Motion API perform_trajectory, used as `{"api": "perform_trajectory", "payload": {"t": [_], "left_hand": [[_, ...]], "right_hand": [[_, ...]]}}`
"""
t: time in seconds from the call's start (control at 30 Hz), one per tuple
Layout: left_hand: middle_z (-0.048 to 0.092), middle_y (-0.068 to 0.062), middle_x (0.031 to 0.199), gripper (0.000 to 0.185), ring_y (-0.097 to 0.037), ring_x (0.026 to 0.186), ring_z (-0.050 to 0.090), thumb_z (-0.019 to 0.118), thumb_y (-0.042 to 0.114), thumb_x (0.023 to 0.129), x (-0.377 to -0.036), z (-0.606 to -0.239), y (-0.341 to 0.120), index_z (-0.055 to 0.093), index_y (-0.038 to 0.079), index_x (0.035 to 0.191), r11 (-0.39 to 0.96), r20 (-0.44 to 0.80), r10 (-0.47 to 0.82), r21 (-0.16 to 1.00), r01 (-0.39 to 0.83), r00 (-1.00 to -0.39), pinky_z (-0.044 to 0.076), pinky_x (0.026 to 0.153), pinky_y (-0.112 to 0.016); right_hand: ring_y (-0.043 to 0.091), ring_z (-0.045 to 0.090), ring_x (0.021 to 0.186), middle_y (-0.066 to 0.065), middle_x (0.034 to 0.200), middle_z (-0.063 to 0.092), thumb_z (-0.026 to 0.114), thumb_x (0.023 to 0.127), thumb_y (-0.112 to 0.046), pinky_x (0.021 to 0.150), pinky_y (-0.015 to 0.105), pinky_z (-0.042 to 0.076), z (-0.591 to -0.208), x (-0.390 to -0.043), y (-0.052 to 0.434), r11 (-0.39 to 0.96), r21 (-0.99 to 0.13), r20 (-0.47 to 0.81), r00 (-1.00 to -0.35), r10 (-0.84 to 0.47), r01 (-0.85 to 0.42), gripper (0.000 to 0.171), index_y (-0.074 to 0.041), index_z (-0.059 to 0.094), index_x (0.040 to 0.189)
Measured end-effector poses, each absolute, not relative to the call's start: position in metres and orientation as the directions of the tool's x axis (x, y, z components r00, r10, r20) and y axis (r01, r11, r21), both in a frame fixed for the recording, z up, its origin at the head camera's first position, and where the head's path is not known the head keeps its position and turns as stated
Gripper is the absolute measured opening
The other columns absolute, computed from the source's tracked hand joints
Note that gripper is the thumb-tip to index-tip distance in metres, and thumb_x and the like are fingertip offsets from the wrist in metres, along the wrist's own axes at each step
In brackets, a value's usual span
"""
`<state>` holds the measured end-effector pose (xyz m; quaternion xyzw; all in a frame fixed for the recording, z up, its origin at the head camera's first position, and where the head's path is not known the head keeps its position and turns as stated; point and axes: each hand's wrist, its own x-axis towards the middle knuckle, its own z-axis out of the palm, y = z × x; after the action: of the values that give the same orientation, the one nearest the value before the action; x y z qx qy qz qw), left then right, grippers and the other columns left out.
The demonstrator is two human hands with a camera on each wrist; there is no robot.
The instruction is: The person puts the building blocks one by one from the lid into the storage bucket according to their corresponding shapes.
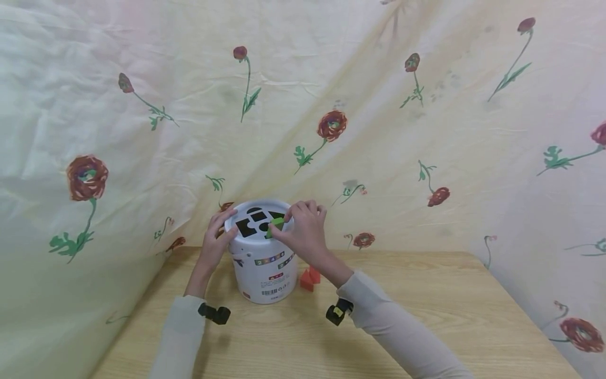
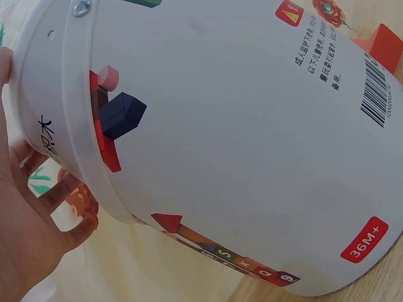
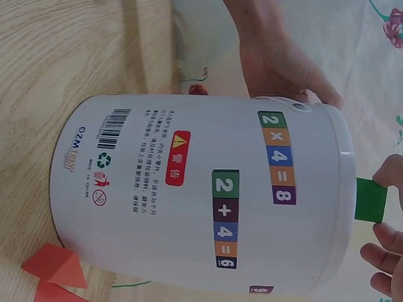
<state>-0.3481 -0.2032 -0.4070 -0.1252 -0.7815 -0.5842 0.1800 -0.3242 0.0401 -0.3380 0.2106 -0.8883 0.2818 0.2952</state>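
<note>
Head view: the bucket (image 1: 263,252) stands upright on the table (image 1: 426,316), close to the flowered cloth (image 1: 426,131) behind it. The left hand (image 1: 215,239) is braced against the lid's left rim, fingers laid over the edge and fairly straight, steadying rather than gripping. The right hand (image 1: 305,231) pinches the green block (image 1: 275,225) between thumb and fingers, right at the lid's near-right edge, beside the dark cut-out holes (image 1: 251,225). Right wrist view confirms it: the block (image 3: 370,199) sits at the lid's rim, fingertips (image 3: 385,179) curled round it, not yet down through any hole. Two red blocks (image 1: 309,278) lie on the table just right of the bucket.

The risks from here: the block looks tilted against the lid, so it could jam on an edge if its face isn't squared to the matching hole. A push off-centre could also tip the bucket, since the left hand only rests on it. And a slip would likely drop the block off the rim.
</note>
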Motion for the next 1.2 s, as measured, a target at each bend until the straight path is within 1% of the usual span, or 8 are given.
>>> {"api": "perform_trajectory", "payload": {"t": [0.17,0.3,0.5,0.77,1.0,1.2], "left_hand": [[0.03,-0.003,0.164,0.053,-0.031,0.151,0.027,0.055,0.032,0.1,-0.348,-0.406,-0.203,0.049,0.02,0.152,0.28,0.427,-0.018,0.87,0.405,-0.904,0.023,0.121,-0.065],[0.031,-0.004,0.164,0.053,-0.031,0.15,0.028,0.055,0.03,0.1,-0.348,-0.407,-0.203,0.048,0.019,0.152,0.28,0.43,-0.018,0.869,0.408,-0.903,0.024,0.121,-0.065],[0.032,-0.006,0.162,0.053,-0.032,0.149,0.029,0.055,0.03,0.099,-0.346,-0.405,-0.201,0.049,0.018,0.151,0.274,0.42,-0.023,0.875,0.398,-0.907,0.024,0.121,-0.065],[0.027,-0.013,0.165,0.055,-0.036,0.152,0.023,0.052,0.021,0.1,-0.342,-0.4,-0.199,0.045,0.008,0.153,0.26,0.39,-0.015,0.891,0.373,-0.921,0.021,0.122,-0.065],[0.031,-0.007,0.163,0.053,-0.031,0.149,0.028,0.055,0.028,0.1,-0.345,-0.404,-0.201,0.049,0.016,0.151,0.255,0.419,-0.021,0.88,0.401,-0.908,0.024,0.121,-0.064],[0.032,-0.006,0.162,0.052,-0.032,0.149,0.029,0.055,0.029,0.099,-0.349,-0.408,-0.203,0.05,0.018,0.15,0.255,0.438,-0.017,0.871,0.42,-0.899,0.024,0.121,-0.064]], "right_hand": [[0.026,0.047,0.107,0.006,0.102,0.065,0.079,0.082,-0.044,0.104,0.056,0.033,-0.342,-0.325,0.039,0.758,-0.349,0.662,-0.718,-0.216,-0.55,0.038,-0.011,0.062,0.087],[0.027,0.048,0.107,0.007,0.102,0.065,0.08,0.083,-0.043,0.104,0.057,0.032,-0.344,-0.325,0.04,0.745,-0.352,0.68,-0.702,-0.213,-0.567,0.037,-0.011,0.062,0.086],[0.026,0.048,0.107,0.006,0.104,0.066,0.079,0.084,-0.043,0.104,0.057,0.032,-0.345,-0.326,0.041,0.738,-0.343,0.696,-0.685,-0.216,-0.581,0.035,-0.012,0.063,0.091],[0.026,0.048,0.106,0.006,0.104,0.067,0.078,0.085,-0.039,0.104,0.057,0.033,-0.345,-0.326,0.043,0.73,-0.345,0.704,-0.677,-0.215,-0.59,0.032,-0.011,0.065,0.094],[0.027,0.049,0.106,0.008,0.105,0.068,0.079,0.085,-0.035,0.105,0.054,0.035,-0.343,-0.324,0.05,0.703,-0.364,0.717,-0.665,-0.206,-0.611,0.031,-0.008,0.067,0.093],[0.027,0.049,0.105,0.008,0.104,0.069,0.08,0.083,-0.033,0.104,0.054,0.032,-0.345,-0.322,0.063,0.664,-0.387,0.74,-0.645,-0.191,-0.64,0.029,-0.008,0.068,0.092]]}}
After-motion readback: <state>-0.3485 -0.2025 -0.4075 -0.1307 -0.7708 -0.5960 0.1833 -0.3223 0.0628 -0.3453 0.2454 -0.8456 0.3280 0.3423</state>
